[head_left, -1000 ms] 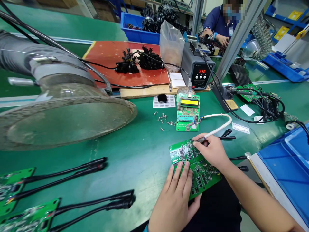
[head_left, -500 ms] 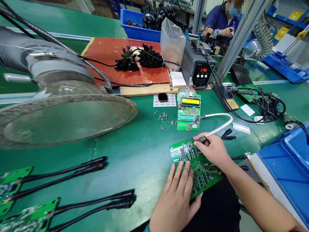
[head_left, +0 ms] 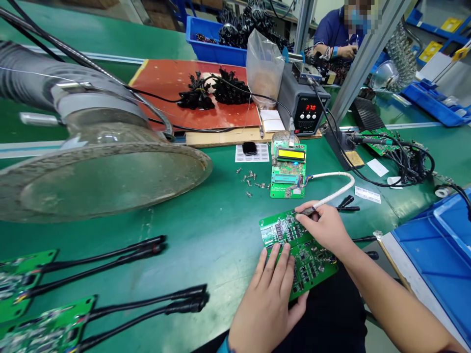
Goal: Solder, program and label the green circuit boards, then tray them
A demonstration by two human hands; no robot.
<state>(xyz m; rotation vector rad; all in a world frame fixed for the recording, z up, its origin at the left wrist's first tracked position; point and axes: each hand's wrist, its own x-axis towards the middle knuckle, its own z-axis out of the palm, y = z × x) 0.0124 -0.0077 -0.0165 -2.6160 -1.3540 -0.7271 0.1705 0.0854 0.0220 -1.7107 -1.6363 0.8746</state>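
A green circuit board [head_left: 299, 252] with a red-digit display and many small components lies on the green bench in front of me. My left hand [head_left: 267, 299] grips its near edge, with the fingers on top. My right hand [head_left: 326, 228] holds a slim dark probe [head_left: 307, 211] with its tip on the board near the display. The probe's white sleeved cable [head_left: 333, 189] runs back to a small green programmer board [head_left: 288, 171] with a lit yellow LCD. My right hand hides part of the circuit board.
Loose screws [head_left: 250, 180] lie left of the programmer. A large magnifier lamp [head_left: 106, 166] overhangs the left bench, above cabled green boards [head_left: 44, 318]. Behind stand a soldering station [head_left: 303, 105] and a red mat [head_left: 184, 83] with black connectors. A blue tray [head_left: 434, 260] sits right; a co-worker [head_left: 336, 34] sits beyond.
The view has shifted slightly. My hands, the probe and the circuit board keep nearly the same positions, and the probe tip stays on the board.
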